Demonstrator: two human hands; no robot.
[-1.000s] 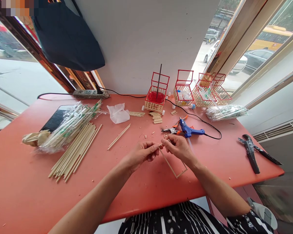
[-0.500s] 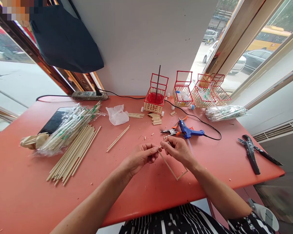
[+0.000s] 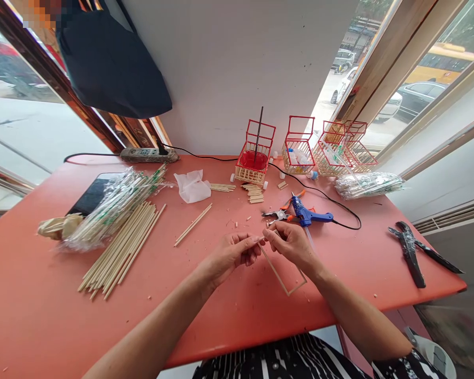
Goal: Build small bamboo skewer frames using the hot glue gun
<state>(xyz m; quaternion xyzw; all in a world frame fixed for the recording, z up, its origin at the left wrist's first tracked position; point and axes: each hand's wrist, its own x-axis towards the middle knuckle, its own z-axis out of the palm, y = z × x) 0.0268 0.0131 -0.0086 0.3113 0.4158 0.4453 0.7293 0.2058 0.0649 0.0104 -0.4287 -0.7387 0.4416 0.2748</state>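
Left hand [image 3: 239, 250] pinching the stick frame [image 3: 274, 269] at its far end, right hand [image 3: 290, 242] pinching close beside; the rest slants back over the tabletop [image 3: 221, 321]. Looks like corner-fitting, calling for steady alignment, glue gun [image 3: 311, 215] lying just beyond.

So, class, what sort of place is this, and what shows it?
Probably a small craft workspace: the left hand and right hand hold a thin stick frame, a blue glue gun lies on the red table, and red-rimmed lattice baskets stand along the back.

Craft workspace: glue gun [image 3: 311, 215], sticks [image 3: 120, 251]
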